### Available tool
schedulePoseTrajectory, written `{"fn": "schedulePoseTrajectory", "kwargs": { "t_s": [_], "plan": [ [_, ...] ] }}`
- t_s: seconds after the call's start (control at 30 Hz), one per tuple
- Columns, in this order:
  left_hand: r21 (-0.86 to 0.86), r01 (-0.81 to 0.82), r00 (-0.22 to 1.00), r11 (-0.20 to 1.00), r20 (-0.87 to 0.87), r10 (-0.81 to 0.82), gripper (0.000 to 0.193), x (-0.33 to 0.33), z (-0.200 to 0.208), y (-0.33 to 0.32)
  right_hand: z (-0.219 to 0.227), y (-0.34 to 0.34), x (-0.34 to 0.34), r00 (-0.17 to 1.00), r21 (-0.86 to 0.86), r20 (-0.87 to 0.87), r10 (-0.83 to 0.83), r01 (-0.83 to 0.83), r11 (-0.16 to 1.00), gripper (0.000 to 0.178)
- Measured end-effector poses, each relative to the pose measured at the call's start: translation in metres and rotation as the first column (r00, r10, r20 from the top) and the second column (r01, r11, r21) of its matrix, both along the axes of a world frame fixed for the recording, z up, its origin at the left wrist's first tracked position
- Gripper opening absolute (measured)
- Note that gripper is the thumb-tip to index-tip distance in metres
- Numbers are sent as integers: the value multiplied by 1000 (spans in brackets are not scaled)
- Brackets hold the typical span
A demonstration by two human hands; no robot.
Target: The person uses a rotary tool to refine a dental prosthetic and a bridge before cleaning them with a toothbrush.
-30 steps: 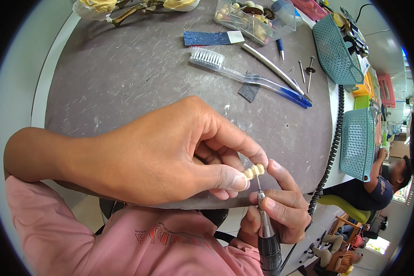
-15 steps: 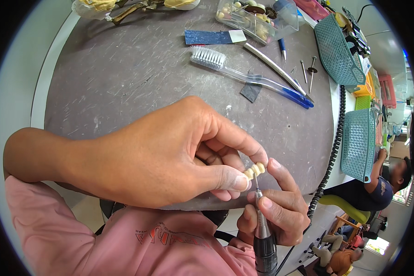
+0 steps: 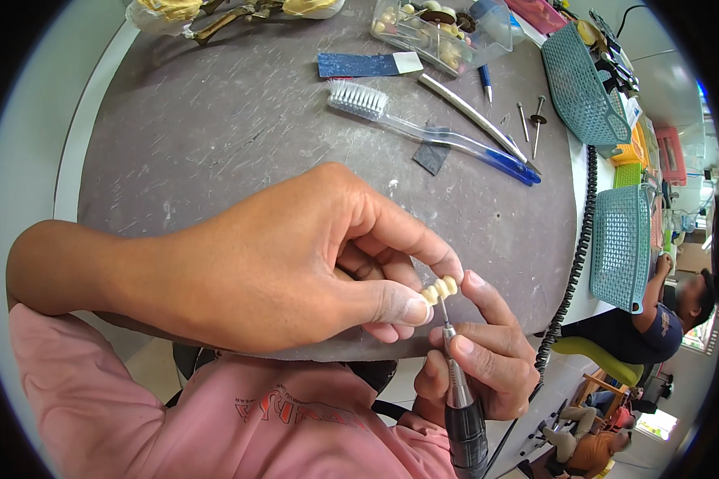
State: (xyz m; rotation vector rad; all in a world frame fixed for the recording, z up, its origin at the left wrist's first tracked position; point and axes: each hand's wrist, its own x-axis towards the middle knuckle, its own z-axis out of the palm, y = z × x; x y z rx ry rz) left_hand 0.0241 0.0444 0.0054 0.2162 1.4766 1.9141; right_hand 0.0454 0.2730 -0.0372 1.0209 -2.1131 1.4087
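One left hand (image 3: 295, 275), pinching one cream tooth row (image 3: 440, 290) between thumb and forefinger | one right hand (image 3: 495, 359), fingers curled round one handpiece (image 3: 464, 423), its tip at the row | row above surface (image 3: 208, 152), near its edge | one toothbrush (image 3: 455, 142) | two teal baskets (image 3: 620, 247)

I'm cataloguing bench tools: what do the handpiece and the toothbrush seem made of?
Handpiece: front section likely polished metal, given its silvery glints; rear dull black, perhaps plastic or rubber. Toothbrush: probably glossy plastic, as its handle looks see-through.
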Motion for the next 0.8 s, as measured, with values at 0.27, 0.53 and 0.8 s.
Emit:
{"fn": "schedulePoseTrajectory", "kwargs": {
  "t_s": [0.27, 0.53, 0.8],
  "plan": [
    [-17, 0, 999, 1000, -33, 0, 40, 0, 0, 0, -1, 0, 0, 1000, -4, -27, 2, -2, 1000, 38],
    [-24, 12, 1000, 1000, -10, -12, 39, 0, 4, -1, 1, 1, -1, 999, 19, -39, 20, -19, 1000, 39],
    [-17, 5, 1000, 1000, 3, -4, 39, 1, 3, 0, -1, 2, 0, 999, 3, -37, 14, -14, 1000, 39]
  ]
}}
